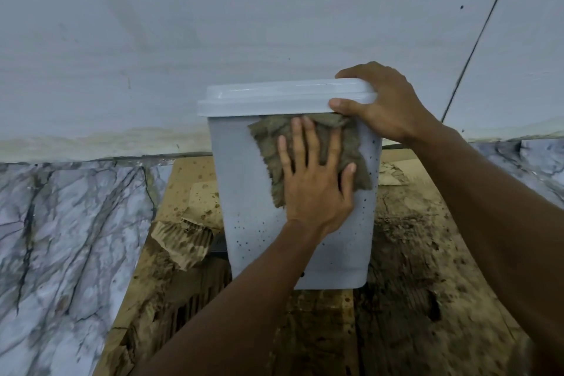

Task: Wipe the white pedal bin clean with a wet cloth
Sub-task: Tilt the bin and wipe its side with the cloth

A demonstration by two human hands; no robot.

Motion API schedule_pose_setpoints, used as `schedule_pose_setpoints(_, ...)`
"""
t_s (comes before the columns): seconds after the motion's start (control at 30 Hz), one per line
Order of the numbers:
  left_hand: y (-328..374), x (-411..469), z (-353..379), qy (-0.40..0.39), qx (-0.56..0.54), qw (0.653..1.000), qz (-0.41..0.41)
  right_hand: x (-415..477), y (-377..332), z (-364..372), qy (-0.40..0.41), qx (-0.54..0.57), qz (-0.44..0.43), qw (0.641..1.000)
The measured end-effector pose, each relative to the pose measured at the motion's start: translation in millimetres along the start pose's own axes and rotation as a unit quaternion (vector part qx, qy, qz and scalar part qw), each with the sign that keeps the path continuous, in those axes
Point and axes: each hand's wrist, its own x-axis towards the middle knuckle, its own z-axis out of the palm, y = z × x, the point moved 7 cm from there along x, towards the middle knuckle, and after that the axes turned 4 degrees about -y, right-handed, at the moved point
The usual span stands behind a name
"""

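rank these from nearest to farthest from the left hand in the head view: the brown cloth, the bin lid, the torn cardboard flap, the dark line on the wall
1. brown cloth: directly under the left hand, pressed on the bin's front.
2. bin lid: just above, gripped by the right hand.
3. torn cardboard flap: lower left, on the floor.
4. dark line on the wall: far upper right.
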Motion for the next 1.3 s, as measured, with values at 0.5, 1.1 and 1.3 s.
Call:
schedule_pose_setpoints(0.5,-2,5,5,0.015,-0.016,1.000,-0.009,-2,2,-2,0.011,0.023,-0.007,1.000)
schedule_pose_setpoints(1.1,10,-100,54,-0.114,0.058,0.952,0.280,1,9,3,0.031,0.023,-0.008,0.999)
schedule_pose_setpoints(1.3,6,-11,17,-0.029,0.027,0.993,0.114,-5,7,10,0.035,-0.011,-0.041,0.998)
